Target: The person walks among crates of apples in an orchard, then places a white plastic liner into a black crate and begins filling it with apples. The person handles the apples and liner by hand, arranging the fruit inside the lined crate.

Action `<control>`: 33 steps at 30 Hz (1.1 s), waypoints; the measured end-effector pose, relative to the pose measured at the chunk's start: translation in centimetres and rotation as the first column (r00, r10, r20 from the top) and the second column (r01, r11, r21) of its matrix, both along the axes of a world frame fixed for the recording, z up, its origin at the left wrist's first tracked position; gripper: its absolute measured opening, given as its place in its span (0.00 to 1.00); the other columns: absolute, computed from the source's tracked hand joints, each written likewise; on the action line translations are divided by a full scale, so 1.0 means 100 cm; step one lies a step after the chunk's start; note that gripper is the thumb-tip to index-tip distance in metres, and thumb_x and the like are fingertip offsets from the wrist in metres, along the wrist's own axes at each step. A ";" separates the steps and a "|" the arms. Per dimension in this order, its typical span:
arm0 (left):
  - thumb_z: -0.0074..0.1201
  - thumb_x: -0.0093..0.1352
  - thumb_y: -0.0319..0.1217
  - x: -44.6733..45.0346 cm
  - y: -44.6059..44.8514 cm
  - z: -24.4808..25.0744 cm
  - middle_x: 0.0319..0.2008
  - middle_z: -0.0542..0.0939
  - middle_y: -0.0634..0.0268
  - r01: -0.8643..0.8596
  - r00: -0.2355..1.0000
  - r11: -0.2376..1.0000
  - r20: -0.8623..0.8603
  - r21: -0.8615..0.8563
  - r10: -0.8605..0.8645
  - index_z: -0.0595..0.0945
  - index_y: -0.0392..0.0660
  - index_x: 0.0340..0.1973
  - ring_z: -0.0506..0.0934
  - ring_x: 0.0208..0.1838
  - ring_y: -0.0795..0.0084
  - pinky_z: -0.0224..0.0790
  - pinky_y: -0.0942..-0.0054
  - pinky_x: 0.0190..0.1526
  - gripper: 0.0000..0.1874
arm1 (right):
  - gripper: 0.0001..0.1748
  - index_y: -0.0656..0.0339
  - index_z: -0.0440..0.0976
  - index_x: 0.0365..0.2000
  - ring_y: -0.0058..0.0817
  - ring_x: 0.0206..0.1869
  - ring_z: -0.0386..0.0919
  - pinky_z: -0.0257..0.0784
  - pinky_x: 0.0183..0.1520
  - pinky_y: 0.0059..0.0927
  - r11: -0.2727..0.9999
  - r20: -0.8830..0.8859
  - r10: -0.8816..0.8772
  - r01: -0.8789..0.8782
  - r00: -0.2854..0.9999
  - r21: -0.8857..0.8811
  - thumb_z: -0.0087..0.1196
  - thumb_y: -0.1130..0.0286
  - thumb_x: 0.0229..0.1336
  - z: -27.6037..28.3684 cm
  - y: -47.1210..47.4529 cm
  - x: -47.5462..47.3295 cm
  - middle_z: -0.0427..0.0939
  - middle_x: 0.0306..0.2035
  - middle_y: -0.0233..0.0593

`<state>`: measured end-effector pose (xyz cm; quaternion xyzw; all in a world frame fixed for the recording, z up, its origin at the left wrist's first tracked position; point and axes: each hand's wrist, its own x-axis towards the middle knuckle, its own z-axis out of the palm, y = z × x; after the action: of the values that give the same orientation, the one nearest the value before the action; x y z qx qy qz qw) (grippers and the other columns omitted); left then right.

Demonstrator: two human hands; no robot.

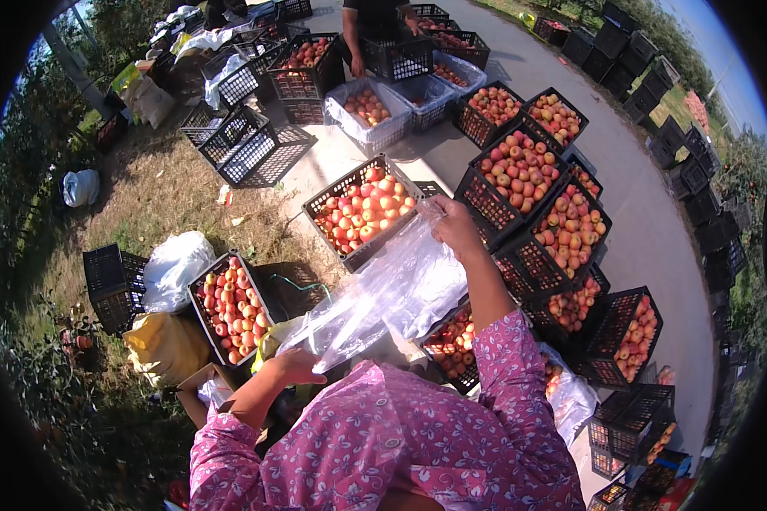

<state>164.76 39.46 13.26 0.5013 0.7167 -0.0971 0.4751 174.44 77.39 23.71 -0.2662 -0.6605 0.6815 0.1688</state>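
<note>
A clear plastic bag [383, 287] is stretched on a slant in front of my chest. Its upper end is pinched in the fingers of my right hand [450, 227]. At the lower left end, the film runs into my left hand [291, 367], which grips its edge low by my body. Just beyond the bag stands a black plastic crate [323, 239] full of red and yellow apples [364, 207]. Partly hidden under the film and my right forearm is another crate of apples [457, 345]. To the left, a third crate holds apples [233, 310].
Stacked apple crates [518, 169] line the right side along a paved road [652, 230]. White plastic bags [178, 265] and a yellow sack [166, 345] lie left. Ahead, a person [377, 25] stands behind a plastic-lined crate [371, 118]. Tipped crates [240, 144] rest on the ground.
</note>
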 end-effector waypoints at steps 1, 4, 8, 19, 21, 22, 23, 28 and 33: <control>0.52 0.59 0.53 0.004 0.031 0.044 0.37 0.79 0.53 -0.058 0.998 0.980 0.012 0.190 0.056 0.77 0.42 0.43 0.77 0.43 0.55 0.68 0.63 0.43 0.28 | 0.10 0.65 0.74 0.36 0.18 0.23 0.68 0.62 0.26 0.22 0.988 0.030 0.054 -0.058 0.998 0.145 0.50 0.73 0.54 -0.002 0.000 -0.001 0.74 0.24 0.34; 0.64 0.54 0.33 0.010 0.105 0.109 0.33 0.77 0.59 -0.401 0.884 0.390 0.238 0.829 0.403 0.71 0.40 0.46 0.78 0.34 0.64 0.70 0.67 0.37 0.27 | 0.12 0.65 0.75 0.33 0.22 0.32 0.73 0.67 0.36 0.28 0.929 0.054 0.190 -0.197 0.980 0.314 0.57 0.68 0.51 -0.009 -0.016 -0.016 0.77 0.28 0.39; 0.62 0.56 0.29 0.001 0.181 0.109 0.35 0.77 0.59 -0.385 0.861 0.118 0.310 0.915 0.403 0.59 0.42 0.58 0.77 0.37 0.66 0.70 0.73 0.38 0.38 | 0.12 0.66 0.69 0.24 0.17 0.24 0.67 0.63 0.28 0.23 0.897 -0.008 0.392 -0.380 0.920 0.227 0.58 0.67 0.50 -0.001 -0.044 -0.023 0.70 0.19 0.32; 0.47 0.67 0.29 -0.002 0.189 0.082 0.19 0.72 0.71 -0.754 0.622 0.181 0.598 0.631 0.506 0.77 0.39 0.32 0.66 0.24 0.85 0.61 0.80 0.27 0.07 | 0.14 0.67 0.71 0.38 0.16 0.37 0.70 0.67 0.42 0.20 0.870 0.082 0.489 -0.479 0.868 -0.114 0.52 0.66 0.58 -0.043 -0.081 0.083 0.73 0.32 0.30; 0.47 0.67 0.28 0.007 0.195 0.091 0.19 0.71 0.71 -0.736 0.634 0.152 0.592 0.660 0.498 0.76 0.38 0.32 0.65 0.23 0.85 0.60 0.80 0.26 0.06 | 0.16 0.66 0.70 0.42 0.17 0.40 0.71 0.66 0.46 0.22 0.929 -0.046 0.368 -0.369 0.929 -0.036 0.51 0.65 0.58 -0.048 -0.112 0.069 0.74 0.34 0.31; 0.47 0.67 0.28 0.011 0.196 0.094 0.18 0.70 0.71 -0.727 0.638 0.134 0.590 0.673 0.496 0.76 0.38 0.32 0.65 0.23 0.85 0.59 0.80 0.26 0.06 | 0.16 0.65 0.70 0.43 0.18 0.41 0.71 0.66 0.46 0.23 0.953 -0.121 0.265 -0.279 0.957 -0.117 0.50 0.64 0.59 -0.053 -0.121 0.061 0.75 0.35 0.31; 0.47 0.67 0.28 0.012 0.198 0.092 0.18 0.70 0.71 -0.694 0.672 0.111 0.584 0.711 0.456 0.76 0.38 0.32 0.64 0.22 0.84 0.59 0.79 0.25 0.06 | 0.17 0.65 0.70 0.41 0.19 0.40 0.72 0.67 0.44 0.23 0.957 -0.147 0.212 -0.235 0.966 -0.169 0.49 0.61 0.59 -0.056 -0.121 0.055 0.75 0.33 0.32; 0.47 0.67 0.27 -0.025 0.182 0.080 0.16 0.69 0.71 -0.625 0.665 -0.015 0.542 0.781 0.513 0.75 0.37 0.31 0.63 0.20 0.84 0.56 0.80 0.22 0.06 | 0.15 0.62 0.69 0.32 0.19 0.29 0.73 0.70 0.35 0.22 0.827 -0.269 -0.055 -0.107 0.962 -0.552 0.44 0.59 0.62 -0.046 -0.102 0.052 0.72 0.25 0.31; 0.47 0.67 0.28 -0.061 0.147 0.087 0.17 0.69 0.73 -0.553 0.745 0.108 0.432 0.826 0.508 0.76 0.38 0.31 0.63 0.21 0.84 0.56 0.81 0.23 0.06 | 0.14 0.58 0.65 0.26 0.13 0.15 0.56 0.55 0.18 0.17 0.852 -0.240 -0.170 0.021 0.956 -0.523 0.45 0.59 0.62 -0.044 -0.066 0.068 0.58 0.14 0.24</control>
<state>158.67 54.16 21.99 0.3875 0.7574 0.5118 0.1191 181.26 70.79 19.29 -0.2363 -0.4098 0.8541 0.2164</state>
